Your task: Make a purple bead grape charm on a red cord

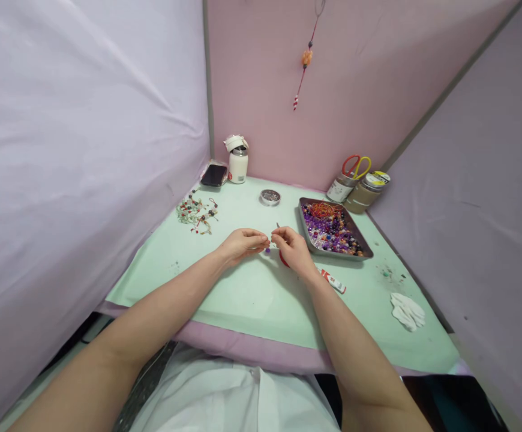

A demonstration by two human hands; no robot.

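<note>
My left hand [243,243] and my right hand [293,247] meet over the middle of the pale green table [252,294], fingertips pinched close together. Between them runs a thin cord with a small purple bead [267,251] hanging just under the fingertips. A thin needle-like tip [277,226] sticks up above my right hand. A red object [283,259] shows under my right hand. Just right of that hand stands a metal tray [359,239] filled with purple, red and dark beads and red cord.
Finished beaded strands [197,212] lie at the left. At the back are a phone [213,174], a white flask [238,159], a small round tin [270,196], two jars with scissors [356,165]. A glue tube [333,281] and a white tissue [407,310] lie at the right.
</note>
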